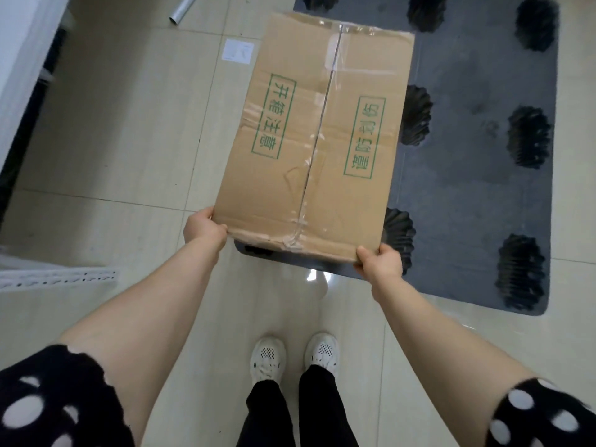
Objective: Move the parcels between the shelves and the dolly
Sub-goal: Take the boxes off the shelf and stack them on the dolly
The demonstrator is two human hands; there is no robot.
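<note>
Nearest, white sneakers (295,356) stand on the tiled floor (129,140), below and between the forearms. Both hands grip a taped cardboard parcel (316,140) printed with green characters: the left hand (204,225) curls round its near left corner, the right hand (380,262) pinches its near right corner, thumb on top. The parcel stretches away from the hands, above the left edge of the dark grey dolly (467,195). A white perforated shelf rail (58,277) lies left of the left hand. Far beyond the left hand lies a metal tube (182,11).
</note>
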